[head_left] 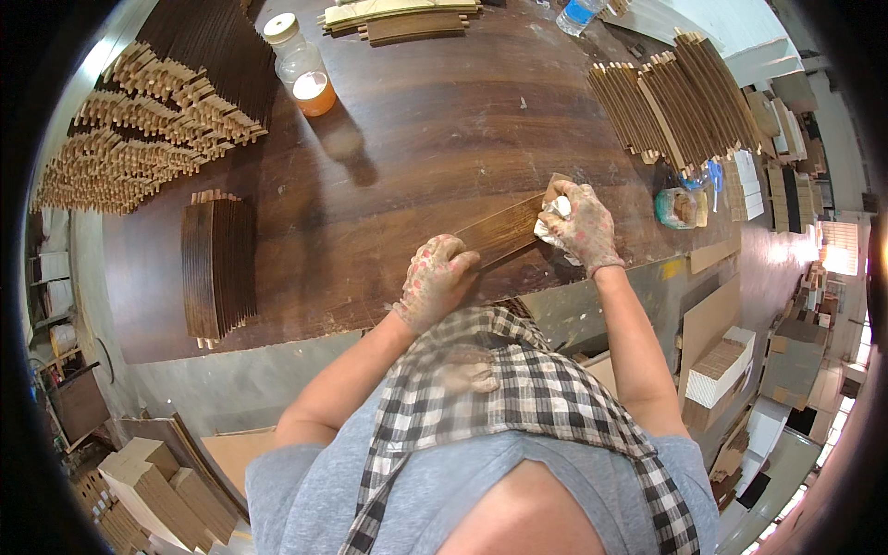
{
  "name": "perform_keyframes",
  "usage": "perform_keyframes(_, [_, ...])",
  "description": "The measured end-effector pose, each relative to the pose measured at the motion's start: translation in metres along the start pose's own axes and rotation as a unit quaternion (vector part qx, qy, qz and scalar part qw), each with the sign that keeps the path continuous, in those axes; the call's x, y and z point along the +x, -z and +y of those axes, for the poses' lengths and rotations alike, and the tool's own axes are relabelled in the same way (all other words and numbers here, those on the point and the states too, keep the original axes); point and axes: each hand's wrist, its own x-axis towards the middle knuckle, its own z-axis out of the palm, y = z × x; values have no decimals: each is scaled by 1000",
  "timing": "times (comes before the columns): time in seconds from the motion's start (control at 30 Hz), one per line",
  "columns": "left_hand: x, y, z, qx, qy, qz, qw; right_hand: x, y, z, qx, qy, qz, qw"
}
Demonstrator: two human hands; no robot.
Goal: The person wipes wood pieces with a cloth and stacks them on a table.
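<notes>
A narrow dark-stained wooden strip (pixel 504 228) lies on the brown worktable (pixel 416 139) in front of me. My left hand (pixel 435 282), in a stained glove, presses down on the strip's near end. My right hand (pixel 578 225), also gloved, holds a white rag (pixel 555 220) against the strip's far end.
A row of stained strips (pixel 217 268) stands at the left, with piles of pale notched pieces (pixel 139 129) behind it. A jar of orange liquid (pixel 313 91) and a capped bottle (pixel 287 42) stand at the back. More stained strips (pixel 680 102) lean at the right. Cardboard stacks (pixel 721 370) sit below the table.
</notes>
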Motion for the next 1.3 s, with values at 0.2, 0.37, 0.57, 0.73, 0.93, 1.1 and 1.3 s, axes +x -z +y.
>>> perform_keyframes(0.2, [0,-3,-1,-2,-2,12,1000,-12,-14,23,65,-45,61,995])
perform_keyframes(0.37, [0,-1,-2,2,-3,15,1000,4,-3,-4,79,-193,-7,978])
perform_keyframes(0.57, [0,-2,0,7,3,9,1000,5,-22,17,7,-73,75,994])
perform_keyframes(0.73, [0,0,3,15,-1,22,1000,-7,-25,34,43,29,78,996])
perform_keyframes(0.93, [-1,-1,5,23,18,18,999,1,-14,17,24,-20,37,999])
perform_keyframes(1.1, [1,-2,7,41,0,31,999,10,-24,20,19,-17,93,995])
perform_keyframes(1.3, [-4,-1,1,49,-14,33,998,17,9,-57,107,204,-51,972])
